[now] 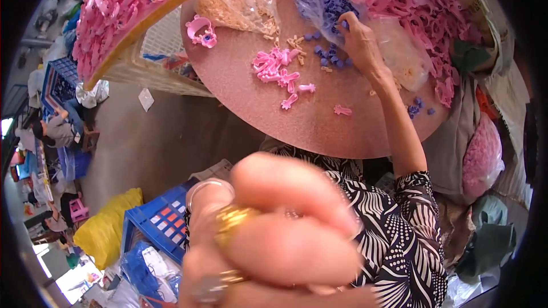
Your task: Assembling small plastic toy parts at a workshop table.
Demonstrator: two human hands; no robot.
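My left hand (291,245) is raised very near the camera, large and blurred. Its fingers are curled together, with rings on them; anything inside is hidden. Across the round table (240,77), my right hand (363,47) reaches to the mouth of a clear bag of blue pieces (334,8). Thumb and fingertips close on a small blue plastic piece (345,24). Several loose blue pieces (331,56) lie just below that hand. Left of them rests a heap of small pink plastic parts (274,64), some shaped like little hands or flowers.
A bag of beige pieces (237,3) and another clear bag (402,51) flank the blue one. Pink plastic parts (399,0) pile along the far right. A yellow-rimmed tray of pink parts (123,14) overhangs the left. A blue crate (151,219) stands lower left.
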